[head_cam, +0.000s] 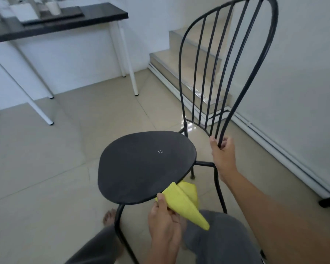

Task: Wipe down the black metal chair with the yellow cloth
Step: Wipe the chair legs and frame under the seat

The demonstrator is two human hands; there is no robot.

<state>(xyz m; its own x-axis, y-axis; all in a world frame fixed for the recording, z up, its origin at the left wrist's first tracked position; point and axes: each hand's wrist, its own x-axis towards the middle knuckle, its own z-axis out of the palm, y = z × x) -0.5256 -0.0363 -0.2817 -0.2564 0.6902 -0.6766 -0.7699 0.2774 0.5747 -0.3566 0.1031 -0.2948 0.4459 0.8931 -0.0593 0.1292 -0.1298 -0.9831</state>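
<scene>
A person steadies the black metal chair (147,166) with the right hand (222,155) closed round the backrest's outer rod, while the left hand (164,221) pinches the folded yellow cloth (181,202) against the seat's near rim (the left hand being nearer); the seat lies ahead and leftward.

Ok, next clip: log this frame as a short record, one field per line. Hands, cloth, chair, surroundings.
left hand: grips the cloth at the seat's near edge
right hand: closed around the backrest frame near its base
cloth: yellow, folded, against the seat rim, partly tucked under it
chair: black metal, upright, round seat, spindle back
seat top: bare, nothing on it
surroundings: dark-topped table with white legs at upper left; steps behind the chair
person: barefoot, close to the chair
</scene>
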